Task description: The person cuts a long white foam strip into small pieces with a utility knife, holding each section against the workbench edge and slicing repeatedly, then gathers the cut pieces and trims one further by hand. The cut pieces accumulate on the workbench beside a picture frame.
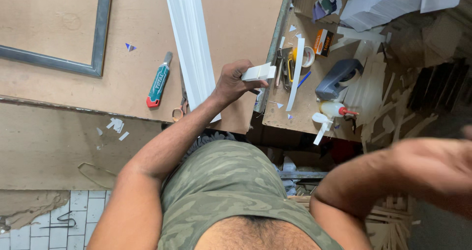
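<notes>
Left hand (235,83): I see it closed around a short white offcut (259,72), held just above the surface's (236,19) near edge.
Right hand (437,169): blurred, raised off to the offcut's right; I cannot tell its grip.
Moulding (191,43): long white strip just left of the offcut, its near end overhanging the edge.
Knife (158,83): further left of the offcut, with scissors (181,110) between it and the moulding.
Frame (101,33): far left of the offcut, bare board between.
Bench (307,110): right of the offcut, crowded with a tape dispenser (338,78) and glue bottle (335,109).
</notes>
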